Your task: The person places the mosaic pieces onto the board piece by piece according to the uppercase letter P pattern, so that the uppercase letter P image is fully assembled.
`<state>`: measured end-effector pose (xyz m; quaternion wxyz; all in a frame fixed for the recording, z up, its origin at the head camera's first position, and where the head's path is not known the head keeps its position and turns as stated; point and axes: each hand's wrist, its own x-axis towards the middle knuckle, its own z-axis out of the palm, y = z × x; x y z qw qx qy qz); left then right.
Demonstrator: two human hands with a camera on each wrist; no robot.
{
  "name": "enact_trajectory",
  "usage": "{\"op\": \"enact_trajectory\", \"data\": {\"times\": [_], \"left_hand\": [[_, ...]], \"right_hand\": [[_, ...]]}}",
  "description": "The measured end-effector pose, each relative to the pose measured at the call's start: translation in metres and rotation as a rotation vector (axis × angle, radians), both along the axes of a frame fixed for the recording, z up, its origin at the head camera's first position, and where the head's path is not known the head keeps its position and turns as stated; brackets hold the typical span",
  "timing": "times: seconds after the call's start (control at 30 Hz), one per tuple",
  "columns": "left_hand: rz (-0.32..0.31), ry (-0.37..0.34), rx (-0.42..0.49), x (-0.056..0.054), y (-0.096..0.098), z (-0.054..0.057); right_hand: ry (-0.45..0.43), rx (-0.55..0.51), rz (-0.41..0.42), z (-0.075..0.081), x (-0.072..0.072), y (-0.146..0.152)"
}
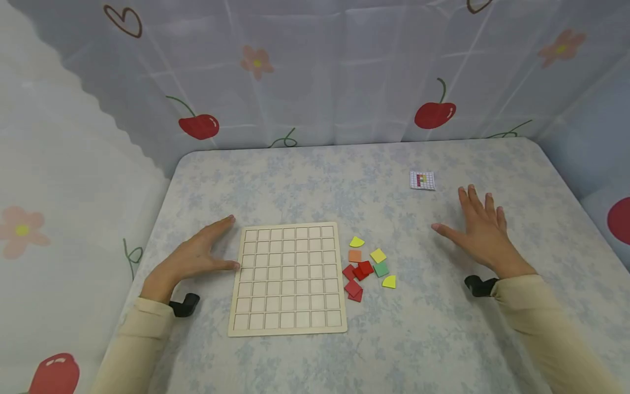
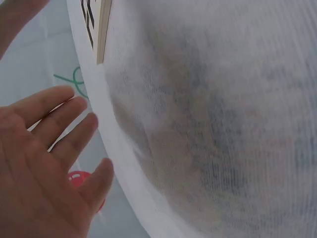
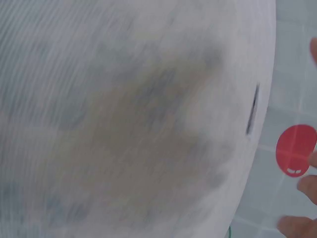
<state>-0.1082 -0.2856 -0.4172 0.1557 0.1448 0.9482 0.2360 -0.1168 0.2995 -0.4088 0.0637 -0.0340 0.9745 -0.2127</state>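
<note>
A pale wooden grid board (image 1: 290, 279) with bare square cells lies on the table. Close to its left edge is my left hand (image 1: 194, 257), fingers extended and thumb near the frame; the left wrist view shows the palm (image 2: 39, 173) holding nothing. Right of the board lie loose flat tiles: several red squares (image 1: 353, 287), an orange square (image 1: 355, 256), a yellow square (image 1: 378, 255), a green square (image 1: 381, 269) and two yellow quarter-rounds (image 1: 389, 282). My right hand (image 1: 482, 235) hovers farther right with spread fingers, holding nothing. Only its fingertips (image 3: 297, 225) show in the right wrist view.
A small card (image 1: 422, 180) printed with a coloured grid pattern lies toward the back right of the table (image 1: 305, 186). Curtains (image 1: 315, 76) with cherries and flowers hang behind and at both sides. Each wrist carries a black camera mount (image 1: 184, 305).
</note>
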Motion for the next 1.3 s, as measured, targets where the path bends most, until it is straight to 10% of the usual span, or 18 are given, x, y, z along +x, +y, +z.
{"op": "enact_trajectory", "data": {"times": [0.23,0.5,0.77,1.3], "left_hand": [[-0.065,-0.048,0.038,0.000,0.004,-0.002],[-0.133,0.002,-0.022,-0.002,0.010,-0.001],[-0.107,-0.006,-0.052,-0.003,0.016,0.002],[-0.069,-0.044,-0.071,0.002,0.020,0.004]], "right_hand": [[-0.120,-0.129,0.058,0.008,-0.005,-0.025],[-0.050,-0.147,0.147,0.008,-0.006,-0.065],[-0.046,-0.182,0.265,0.006,-0.008,-0.122],[-0.087,-0.095,0.228,-0.007,-0.007,-0.173]]}}
